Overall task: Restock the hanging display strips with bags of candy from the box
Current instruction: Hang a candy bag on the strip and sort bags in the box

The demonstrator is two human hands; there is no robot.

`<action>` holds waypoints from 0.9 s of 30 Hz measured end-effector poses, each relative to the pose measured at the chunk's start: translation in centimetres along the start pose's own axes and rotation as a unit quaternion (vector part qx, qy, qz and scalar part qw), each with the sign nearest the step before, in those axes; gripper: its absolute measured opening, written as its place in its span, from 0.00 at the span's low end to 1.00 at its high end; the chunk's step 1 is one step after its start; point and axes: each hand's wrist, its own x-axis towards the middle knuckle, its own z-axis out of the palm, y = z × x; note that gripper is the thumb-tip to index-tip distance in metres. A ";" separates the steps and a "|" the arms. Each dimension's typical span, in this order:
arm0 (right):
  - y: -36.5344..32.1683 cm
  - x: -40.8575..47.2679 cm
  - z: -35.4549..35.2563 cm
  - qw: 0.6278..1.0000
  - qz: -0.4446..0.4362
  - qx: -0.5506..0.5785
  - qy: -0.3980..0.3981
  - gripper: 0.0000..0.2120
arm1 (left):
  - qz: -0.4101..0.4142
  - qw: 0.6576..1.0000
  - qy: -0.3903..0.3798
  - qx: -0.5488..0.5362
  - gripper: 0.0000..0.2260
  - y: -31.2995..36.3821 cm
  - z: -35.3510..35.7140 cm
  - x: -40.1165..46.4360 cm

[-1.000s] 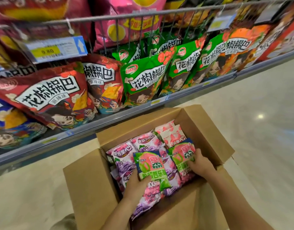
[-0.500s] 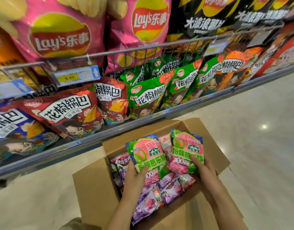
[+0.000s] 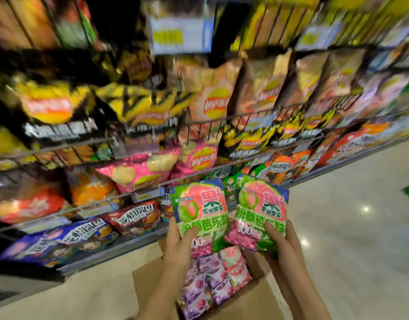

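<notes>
1. Left hand (image 3: pixel 179 244): you are gripping one green-and-pink candy bag (image 3: pixel 200 211) by its lower edge, thumb across the front, fingers behind.
2. Right hand (image 3: pixel 280 244): you are clasping a second matching bag (image 3: pixel 260 211) the same way; the two bags are standing upright, side by side, just apart.
3. Box (image 3: pixel 245 303): sitting open on the floor directly below both hands, holding purple and pink bags (image 3: pixel 212 280).
4. Hanging strips: not identifiable; the shelving (image 3: pixel 198 125) is blurring badly, so the clips are probably outside this view.
5. Handling note: you are carrying soft pouches, so be shifting your grip toward the top seam, keeping the header free for the clip.
6. Be hanging one bag at a time, face outward.
</notes>
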 end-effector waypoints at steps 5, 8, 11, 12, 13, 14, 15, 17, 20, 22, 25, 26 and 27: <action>-11.2 -5.2 3.4 0.999 -0.028 0.020 -0.028 0.17 | 0.053 0.999 0.000 0.006 0.31 12.6 0.3 -7.8; -17.0 -7.9 5.2 0.998 -0.061 -0.001 -0.035 0.18 | 0.113 0.993 0.020 0.001 0.31 19.1 0.9 -12.4; -22.3 -10.9 6.5 0.994 -0.094 -0.019 -0.051 0.17 | 0.169 0.985 0.043 -0.007 0.31 24.4 1.2 -16.4; -24.0 -11.8 7.1 0.993 -0.100 -0.019 -0.059 0.18 | 0.180 0.982 0.049 -0.005 0.32 26.0 1.2 -17.8; -25.7 -12.7 7.7 0.993 -0.096 -0.014 -0.066 0.21 | 0.191 0.980 0.053 -0.008 0.33 27.3 1.2 -19.0; -27.3 -13.7 8.3 0.993 -0.085 -0.005 -0.080 0.25 | 0.201 0.978 0.058 -0.014 0.33 28.4 1.0 -20.0; -28.6 -14.6 8.8 0.992 -0.075 0.002 -0.096 0.29 | 0.211 0.975 0.061 -0.022 0.33 29.3 0.7 -21.0; -30.7 -16.5 10.1 0.990 -0.067 -0.005 -0.126 0.32 | 0.231 0.969 0.081 -0.034 0.34 30.9 0.1 -23.1; -32.4 -18.5 11.9 0.983 -0.083 -0.009 -0.166 0.34 | 0.258 0.959 0.115 -0.037 0.34 32.4 -1.3 -25.3; -32.7 -19.7 13.2 0.976 -0.096 -0.011 -0.196 0.34 | 0.271 0.952 0.136 -0.043 0.32 33.1 -2.6 -26.4; -32.5 -21.5 15.6 0.965 -0.109 -0.012 -0.240 0.35 | 0.302 0.938 0.164 -0.046 0.35 33.7 -5.4 -27.9; -32.2 -22.3 16.5 0.961 -0.115 -0.022 -0.252 0.37 | 0.310 0.933 0.179 -0.045 0.36 33.9 -6.5 -28.3; -31.9 -23.0 17.5 0.956 -0.120 -0.030 -0.266 0.39 | 0.313 0.930 0.188 -0.049 0.35 34.1 -7.7 -28.8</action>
